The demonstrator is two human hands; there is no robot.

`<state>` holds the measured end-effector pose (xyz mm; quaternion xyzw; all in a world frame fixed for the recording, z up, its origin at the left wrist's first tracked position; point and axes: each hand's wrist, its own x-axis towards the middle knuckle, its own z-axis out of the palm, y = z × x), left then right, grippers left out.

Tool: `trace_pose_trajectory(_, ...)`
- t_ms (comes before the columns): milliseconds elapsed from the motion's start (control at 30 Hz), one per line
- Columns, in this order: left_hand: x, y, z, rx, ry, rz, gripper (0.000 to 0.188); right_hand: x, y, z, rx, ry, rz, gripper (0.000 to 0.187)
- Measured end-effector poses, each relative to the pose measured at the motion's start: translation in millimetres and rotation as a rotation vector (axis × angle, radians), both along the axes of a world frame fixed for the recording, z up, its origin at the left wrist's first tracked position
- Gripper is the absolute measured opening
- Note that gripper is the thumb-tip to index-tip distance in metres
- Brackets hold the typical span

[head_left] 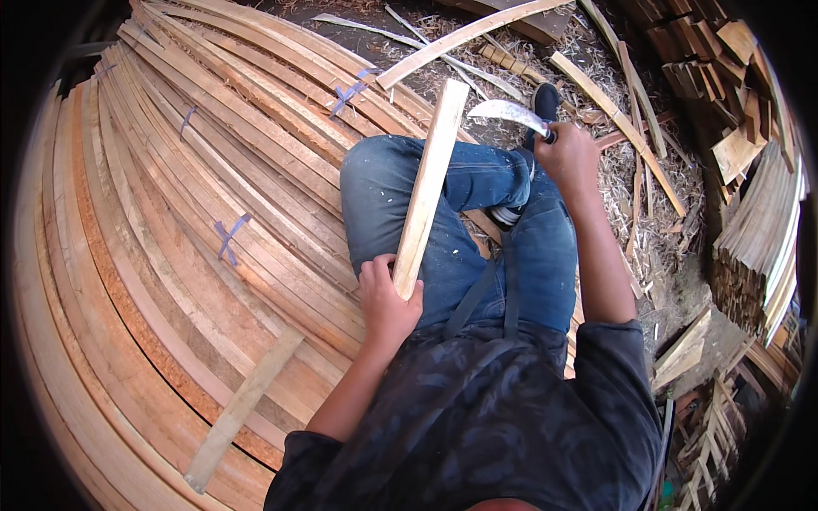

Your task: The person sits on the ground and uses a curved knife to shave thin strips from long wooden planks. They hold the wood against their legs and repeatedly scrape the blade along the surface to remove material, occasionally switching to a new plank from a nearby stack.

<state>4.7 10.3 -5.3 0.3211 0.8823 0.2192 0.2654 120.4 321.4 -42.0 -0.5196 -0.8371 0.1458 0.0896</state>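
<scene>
My left hand (388,294) grips the near end of a pale wooden slat (430,179) that lies along my left thigh, its far end pointing away past my knee. My right hand (569,157) holds a curved steel knife (507,112) by its handle, the blade pointing left toward the slat's far end without touching it. I sit cross-legged in blue jeans (477,238) and a dark shirt.
A large stack of long bent wooden strips (187,213) fills the left side, some tied with blue tape (228,237). A loose short board (243,409) lies on the stack. Shavings and offcuts (648,196) cover the ground to the right, beside bundled slats (758,238).
</scene>
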Motion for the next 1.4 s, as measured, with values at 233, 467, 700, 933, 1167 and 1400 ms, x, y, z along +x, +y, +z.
trace_pose_trajectory(233, 0, 4, 0, -0.007, -0.005, 0.016, 0.049, -34, -61, -19, -0.211, 0.014, 0.264, 0.014)
trace_pose_trajectory(467, 4, 7, -2, 0.012, 0.047, -0.029, 0.049, -40, 56, -45, -0.18, -0.001, -0.274, 0.029)
trace_pose_trajectory(700, 1, 3, -6, 0.03, 0.01, 0.002, 0.048, -2, -1, -9, -0.174, -0.002, -0.039, 0.027)
trace_pose_trajectory(933, 1, 5, -5, 0.027, 0.027, -0.011, 0.048, -29, -72, -25, -0.18, 0.162, 0.384, 0.009)
trace_pose_trajectory(1167, 5, 5, -7, 0.036, 0.049, -0.029, 0.048, -12, 114, -60, -0.149, -0.11, -0.311, 0.034)
trace_pose_trajectory(1400, -1, 8, -5, 0.036, 0.002, -0.009, 0.044, -9, 7, -19, -0.19, 0.048, 0.023, 0.025)
